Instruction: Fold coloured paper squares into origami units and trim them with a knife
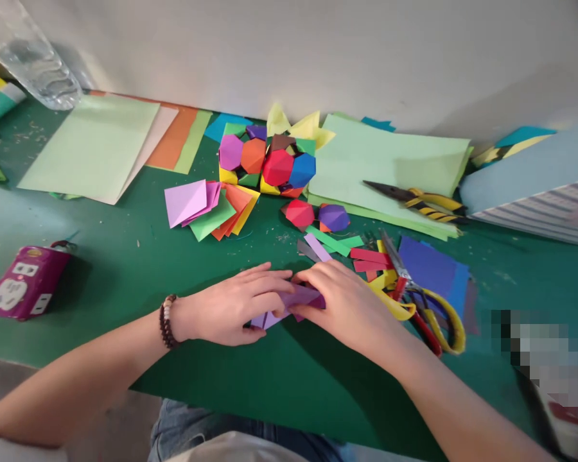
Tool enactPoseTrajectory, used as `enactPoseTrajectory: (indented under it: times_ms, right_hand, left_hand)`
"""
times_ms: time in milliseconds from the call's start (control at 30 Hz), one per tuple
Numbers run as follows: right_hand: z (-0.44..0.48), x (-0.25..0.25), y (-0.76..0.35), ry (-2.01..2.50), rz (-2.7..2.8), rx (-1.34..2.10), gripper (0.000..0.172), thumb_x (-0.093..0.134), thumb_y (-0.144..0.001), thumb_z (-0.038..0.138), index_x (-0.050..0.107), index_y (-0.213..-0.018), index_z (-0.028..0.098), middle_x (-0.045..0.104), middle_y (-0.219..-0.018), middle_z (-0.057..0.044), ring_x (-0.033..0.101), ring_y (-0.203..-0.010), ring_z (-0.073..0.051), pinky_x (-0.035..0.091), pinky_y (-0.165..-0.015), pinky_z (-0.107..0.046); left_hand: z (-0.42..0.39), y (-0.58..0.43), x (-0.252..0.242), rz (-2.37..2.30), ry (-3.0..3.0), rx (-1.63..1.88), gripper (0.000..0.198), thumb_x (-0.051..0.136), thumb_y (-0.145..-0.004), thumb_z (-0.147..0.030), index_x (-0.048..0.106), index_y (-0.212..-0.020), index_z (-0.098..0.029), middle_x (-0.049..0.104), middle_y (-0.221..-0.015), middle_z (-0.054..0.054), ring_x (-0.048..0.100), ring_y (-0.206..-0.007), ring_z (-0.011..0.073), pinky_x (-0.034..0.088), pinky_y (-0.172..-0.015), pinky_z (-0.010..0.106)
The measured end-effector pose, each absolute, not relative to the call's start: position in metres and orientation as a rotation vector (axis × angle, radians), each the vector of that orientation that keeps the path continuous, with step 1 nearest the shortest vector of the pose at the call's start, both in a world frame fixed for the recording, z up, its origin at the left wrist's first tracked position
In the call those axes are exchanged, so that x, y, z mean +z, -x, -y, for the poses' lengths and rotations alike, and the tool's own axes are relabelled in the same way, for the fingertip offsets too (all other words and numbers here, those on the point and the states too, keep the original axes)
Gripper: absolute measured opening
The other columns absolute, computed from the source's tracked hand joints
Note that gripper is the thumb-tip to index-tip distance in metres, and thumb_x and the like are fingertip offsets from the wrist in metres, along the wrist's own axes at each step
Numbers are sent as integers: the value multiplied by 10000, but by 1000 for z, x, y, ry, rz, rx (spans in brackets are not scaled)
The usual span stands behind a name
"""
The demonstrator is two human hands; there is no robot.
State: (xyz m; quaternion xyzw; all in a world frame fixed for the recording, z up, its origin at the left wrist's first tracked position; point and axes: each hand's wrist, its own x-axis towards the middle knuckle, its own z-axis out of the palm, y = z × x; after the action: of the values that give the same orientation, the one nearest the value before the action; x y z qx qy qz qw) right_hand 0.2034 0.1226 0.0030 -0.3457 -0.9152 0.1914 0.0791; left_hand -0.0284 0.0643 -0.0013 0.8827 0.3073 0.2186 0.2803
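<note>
Both hands work on a folded piece of purple paper (289, 304) just above the green table, near its front edge. My left hand (243, 301) grips the paper's left part, its fingers bent over the top and the thumb below. My right hand (334, 292) pinches the right end between thumb and fingers. Parts of the paper are hidden under the fingers. Beyond the hands lie cut paper strips (373, 255) and two small faceted paper pieces, one red (299, 213) and one purple (334, 217). A fan of folded paper squares (212, 206) rests to the upper left.
Scissors (426, 314) with yellow handles lie right of my right hand, by blue paper squares (414, 263). Pliers (414, 200) rest on green sheets (356, 154). Multicoloured paper models (264, 160) stand near the wall. A purple box (26, 282) and a bottle (33, 64) are left.
</note>
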Motion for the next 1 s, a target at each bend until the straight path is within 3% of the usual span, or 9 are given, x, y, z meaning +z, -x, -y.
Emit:
enactPoseTrajectory:
  times_ms: [67, 167, 233, 267, 333, 400, 500, 800, 1000]
  right_hand:
    - [-124, 4, -199, 1126, 2660, 691, 171, 777, -745, 238, 626, -824, 219, 669, -812, -23, 627, -802, -231, 508, -684, -363]
    - [-126, 4, -200, 1249, 2358, 993, 149, 704, -815, 342, 627, -762, 226, 647, -719, -7, 595, -638, -184, 471, -569, -316]
    - [-128, 5, -204, 1280, 2064, 1244, 202, 677, -823, 430, 664, -852, 230, 696, -798, -26, 639, -691, -201, 502, -599, -321]
    - [-129, 5, -205, 1272, 1920, 1367, 252, 680, -814, 458, 676, -926, 233, 721, -878, -38, 667, -763, -219, 527, -650, -332]
    - [-130, 6, -206, 1212, 1699, 1564, 340, 700, -789, 479, 679, -1022, 233, 736, -1005, -55, 687, -895, -250, 549, -759, -362]
    - [-130, 7, -205, 1132, 1582, 1684, 381, 720, -769, 469, 676, -1062, 230, 734, -1050, -61, 686, -945, -261, 550, -811, -380]
    - [-131, 8, -205, 1056, 1466, 1737, 411, 738, -742, 458, 665, -1077, 231, 736, -1010, -62, 687, -905, -254, 557, -767, -375]
    - [-146, 3, -217, 986, 1181, 1792, 318, 776, -699, 434, 677, -924, 231, 692, -849, -12, 616, -713, -164, 477, -629, -293]
    - [-146, 5, -217, 965, 1048, 1867, 274, 798, -659, 374, 674, -861, 236, 671, -805, 9, 608, -679, -153, 471, -615, -293]
  left_hand:
    - [-64, 33, 1, -900, -2392, 581, 356, 618, -812, -93, 582, -1159, -165, 529, -1415, 139, 298, -1455, 296, 188, -1214, 538]
    - [-64, 36, 5, -1113, -2284, 788, 691, 721, -799, -189, 408, -1415, -209, 349, -1542, 185, 248, -1467, 345, 278, -1169, 573]
    - [-64, 33, 8, -1234, -2032, 1033, 900, 795, -755, -328, 289, -1494, -236, 278, -1570, 209, 310, -1437, 363, 378, -1119, 546]
    - [-65, 29, 10, -1251, -1864, 1106, 917, 798, -748, -378, 288, -1498, -241, 323, -1549, 207, 386, -1395, 358, 430, -1085, 520]
    - [-68, 19, 17, -1222, -1507, 1085, 703, 717, -823, -425, 427, -1425, -206, 549, -1380, 187, 585, -1214, 312, 544, -955, 437]
    - [-73, 6, 26, -1209, -1233, 964, 448, 607, -900, -450, 613, -1218, -134, 721, -1037, 144, 705, -925, 244, 596, -790, 354]
    - [-83, -13, 40, -1243, -1078, 906, 356, 569, -920, -440, 696, -931, -108, 712, -748, 75, 686, -666, 164, 579, -652, 278]
    - [-112, -42, 57, -1282, -1148, 825, 243, 624, -876, -332, 680, -775, -118, 668, -688, 31, 653, -596, 121, 549, -592, 226]
    - [-111, -42, 59, -1235, -1124, 810, 256, 625, -869, -331, 690, -739, -120, 675, -685, 38, 649, -602, 123, 547, -603, 231]
